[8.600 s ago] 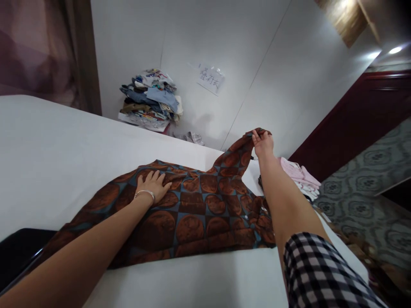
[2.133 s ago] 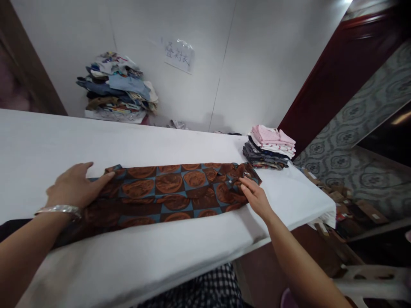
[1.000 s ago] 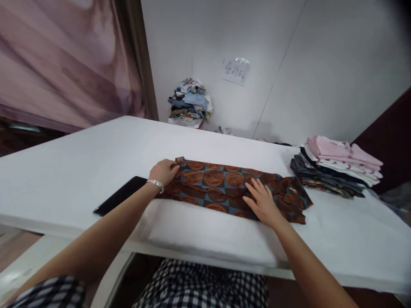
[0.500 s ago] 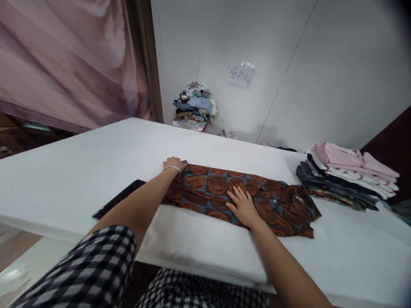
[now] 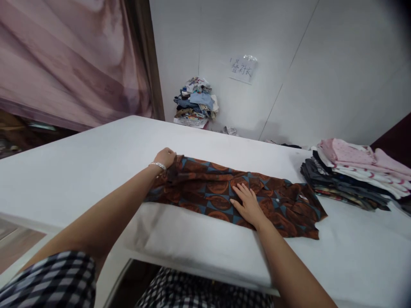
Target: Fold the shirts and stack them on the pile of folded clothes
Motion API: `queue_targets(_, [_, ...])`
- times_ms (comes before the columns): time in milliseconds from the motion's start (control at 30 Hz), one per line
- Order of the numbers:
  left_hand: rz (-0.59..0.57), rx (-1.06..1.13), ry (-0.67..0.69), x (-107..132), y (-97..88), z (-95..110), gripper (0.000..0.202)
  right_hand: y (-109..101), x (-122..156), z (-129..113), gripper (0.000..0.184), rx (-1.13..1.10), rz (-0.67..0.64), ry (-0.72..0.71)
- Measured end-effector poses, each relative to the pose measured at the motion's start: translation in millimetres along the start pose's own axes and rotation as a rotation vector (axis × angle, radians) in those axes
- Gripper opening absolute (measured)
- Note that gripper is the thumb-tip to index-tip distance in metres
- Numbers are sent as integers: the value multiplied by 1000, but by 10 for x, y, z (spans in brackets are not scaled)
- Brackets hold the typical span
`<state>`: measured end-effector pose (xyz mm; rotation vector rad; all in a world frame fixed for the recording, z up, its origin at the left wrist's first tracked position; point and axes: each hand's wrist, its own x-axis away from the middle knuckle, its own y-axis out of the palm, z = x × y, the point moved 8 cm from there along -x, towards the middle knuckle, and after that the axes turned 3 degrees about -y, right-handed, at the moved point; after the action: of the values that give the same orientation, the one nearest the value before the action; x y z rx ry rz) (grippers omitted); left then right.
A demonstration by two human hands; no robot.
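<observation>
A brown shirt (image 5: 208,188) with blue patches and round prints lies in a long, narrow shape across the table in front of me. My left hand (image 5: 166,157), with a silver bracelet at its wrist, is closed on the far left end of the shirt, where the cloth bunches and lifts a little. Flat on the shirt's middle rests my right hand (image 5: 248,206), fingers spread. The collar end, with a small pale label, points right.
The white table (image 5: 96,171) runs to the wall. At its right stands a pile of folded clothes (image 5: 353,171), pink on top. A heaped clothes stack (image 5: 195,102) is beyond the far edge. A handwritten sign (image 5: 243,68) hangs above; a pink curtain (image 5: 64,55) covers the left.
My left hand has shifted left and slightly away, pulling the shirt's left end. Its cloth now creases there. The dark flat object beside my left forearm no longer shows. My right hand stays on the shirt.
</observation>
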<state>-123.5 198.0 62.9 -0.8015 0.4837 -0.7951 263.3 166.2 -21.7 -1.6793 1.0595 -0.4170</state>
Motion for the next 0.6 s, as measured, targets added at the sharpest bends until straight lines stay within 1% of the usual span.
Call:
queue_targets(67, [-35, -33, -26, 38, 56, -120, 20, 12, -1, 11, 56, 2, -18, 10])
queue_targets(133, [-4, -51, -20, 112, 25, -168, 28, 18, 0, 15, 55, 4, -30, 14])
queue_targets(200, [33, -80, 22, 230, -38, -133, 37, 21, 0, 18, 55, 9, -33, 14])
queue_targets(233, [28, -112, 56, 298, -51, -94, 41, 22, 0, 20, 55, 11, -33, 15])
queue_targets(300, [-20, -196, 137, 422, -23, -9, 46, 28, -3, 22, 55, 17, -35, 15])
queue_targets(367, [-72, -281, 207, 484, 50, 38, 49, 32, -7, 17, 55, 25, -41, 15])
queue_targets(433, [-120, -339, 204, 439, 154, -4, 56, 30, -8, 8, 55, 34, -47, 17])
queue_targets(533, [-188, -384, 66, 237, 339, -173, 72, 19, -6, -6, 55, 44, -55, 24])
queue_targets(567, [-193, -382, 25, 166, 392, -209, 73, 17, -4, -9, 55, 44, -58, 25])
queue_targets(600, [-191, -374, 4, 103, 442, -218, 68, 17, -2, -10, 55, 43, -60, 27])
